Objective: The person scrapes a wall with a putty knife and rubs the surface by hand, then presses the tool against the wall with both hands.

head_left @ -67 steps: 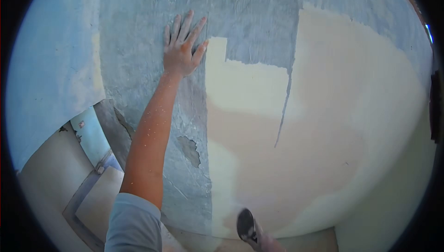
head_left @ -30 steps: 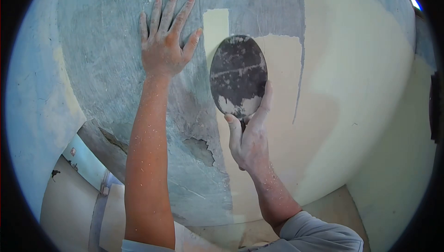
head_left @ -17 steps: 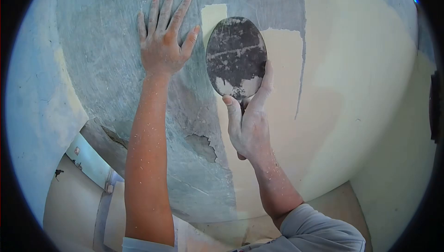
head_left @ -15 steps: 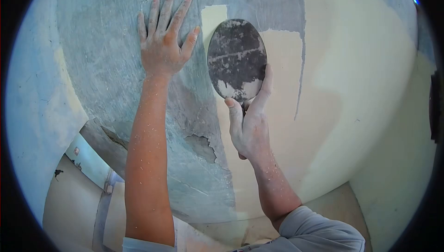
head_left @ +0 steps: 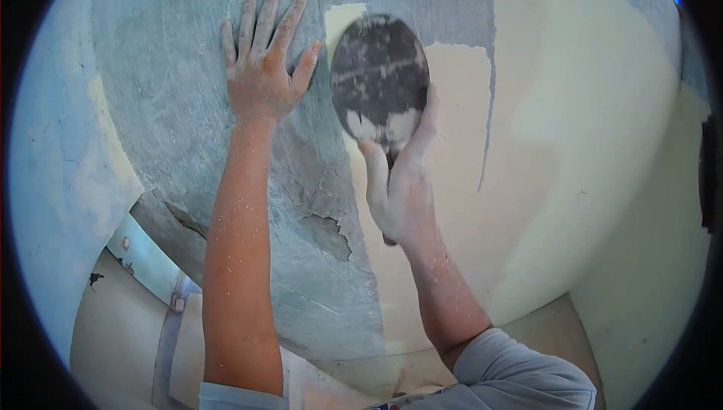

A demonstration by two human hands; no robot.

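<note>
Dusty with white powder, my left hand (head_left: 261,79) lies flat with fingers spread on the blue-grey scraped part of the wall (head_left: 166,109). My right hand (head_left: 407,176) grips the short handle of a table tennis paddle (head_left: 380,71), thumb and forefinger up along its lower edges. The paddle's oval face is black with whitish worn patches. It covers the border between the bluish surface and a smooth cream layer (head_left: 459,124). Whether its far side touches the wall is hidden.
A chipped hole (head_left: 327,237) and peeling edges mark the wall below my left hand. A thin dark crack (head_left: 489,124) runs down the cream area. At lower left is a doorway-like opening (head_left: 147,248); floor (head_left: 550,335) shows at the lower right.
The paddle and my right hand have moved up the wall and slightly left, with some blur. My left hand stays in place.
</note>
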